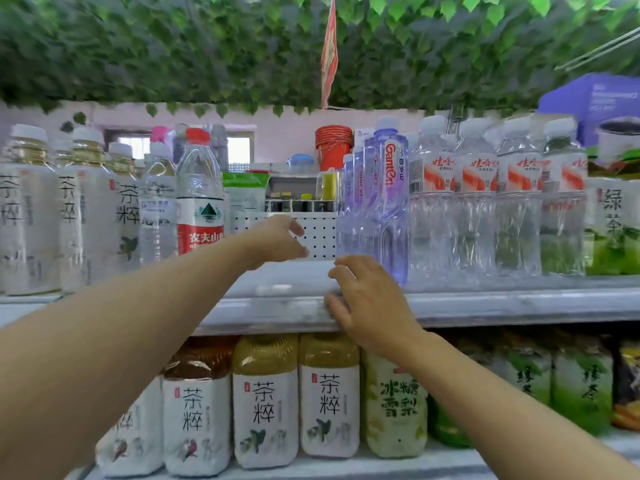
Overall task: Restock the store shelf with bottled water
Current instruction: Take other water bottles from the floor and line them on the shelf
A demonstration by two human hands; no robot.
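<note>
My left hand [278,239] reaches over the upper shelf [485,303] into a gap between bottles, fingers loosely curved and holding nothing. My right hand [363,296] hovers at the shelf's front edge with fingers spread, also empty. Left of the gap stands a red-labelled water bottle [200,199] with a red cap. Right of the gap stands a purple Ganten water bottle [386,199], with more purple ones behind it. Further right is a row of clear water bottles with red-and-white labels [478,199].
White-labelled tea bottles [31,216] fill the upper shelf's left end. Green tea bottles [613,230] sit at the far right. The lower shelf holds tea bottles [265,400] and a pear drink [396,403]. Artificial green leaves [207,46] hang overhead. A perforated white back panel [318,233] closes the gap.
</note>
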